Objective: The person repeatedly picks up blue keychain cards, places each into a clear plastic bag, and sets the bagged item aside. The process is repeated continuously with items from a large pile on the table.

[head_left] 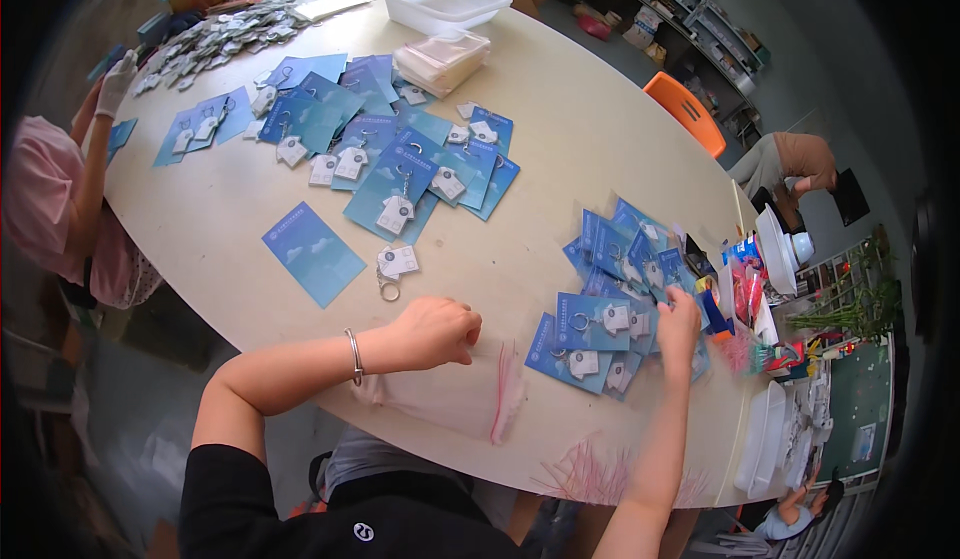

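the wearer's two hands [432, 334] [680, 323], one separate blue card [313, 255], one loose keychain [399, 261], one orange chair [684, 115]

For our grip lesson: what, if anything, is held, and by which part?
Left hand: nothing visible in it. Right hand, at the cards: cannot be told.

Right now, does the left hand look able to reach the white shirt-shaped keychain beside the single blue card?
Probably yes: the left hand is close by, the white shirt-shaped keychain lies uncovered on the table, and nothing visible stands between them.
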A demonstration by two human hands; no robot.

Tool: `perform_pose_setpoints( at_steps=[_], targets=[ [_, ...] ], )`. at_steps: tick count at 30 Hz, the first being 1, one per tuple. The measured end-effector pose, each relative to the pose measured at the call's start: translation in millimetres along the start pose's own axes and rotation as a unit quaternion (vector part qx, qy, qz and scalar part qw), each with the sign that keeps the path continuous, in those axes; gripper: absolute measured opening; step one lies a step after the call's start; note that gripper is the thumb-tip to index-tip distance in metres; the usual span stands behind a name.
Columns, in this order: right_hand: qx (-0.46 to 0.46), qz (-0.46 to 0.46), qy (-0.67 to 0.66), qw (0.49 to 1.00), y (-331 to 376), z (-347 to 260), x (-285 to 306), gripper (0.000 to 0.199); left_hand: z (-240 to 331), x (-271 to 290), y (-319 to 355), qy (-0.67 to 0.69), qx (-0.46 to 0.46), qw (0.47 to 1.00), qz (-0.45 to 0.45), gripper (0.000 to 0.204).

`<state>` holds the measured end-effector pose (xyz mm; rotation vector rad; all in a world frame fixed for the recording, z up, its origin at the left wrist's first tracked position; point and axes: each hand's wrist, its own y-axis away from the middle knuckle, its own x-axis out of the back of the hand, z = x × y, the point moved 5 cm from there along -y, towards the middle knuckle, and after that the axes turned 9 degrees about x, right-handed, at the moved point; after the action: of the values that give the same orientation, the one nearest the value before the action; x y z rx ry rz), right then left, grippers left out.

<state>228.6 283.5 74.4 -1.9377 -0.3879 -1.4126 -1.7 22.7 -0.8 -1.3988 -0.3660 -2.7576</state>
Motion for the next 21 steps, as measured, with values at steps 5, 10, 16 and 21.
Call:
perform_pose_setpoints(
  at_steps=[5,10,16,21],
  targets=[
    [0.077,-0.192,-0.337,0.919,-25,-199,-91,0.039,4,0,4,0.043,-0.080,0.990,0.109,0.018],
    [0.025,-0.233,-0.258,0.937,-40,-314,-171,0.070,7,-4,11,0.004,-0.198,0.951,0.235,0.022],
    [-0.054,-0.182,-0.275,0.943,-52,-329,-172,0.071,4,-5,10,0.021,-0.184,0.951,0.247,0.020],
    [-0.099,-0.065,-0.361,0.925,-51,-280,-161,0.058,-2,-11,2,0.116,-0.110,0.977,0.139,0.011]
  ],
)
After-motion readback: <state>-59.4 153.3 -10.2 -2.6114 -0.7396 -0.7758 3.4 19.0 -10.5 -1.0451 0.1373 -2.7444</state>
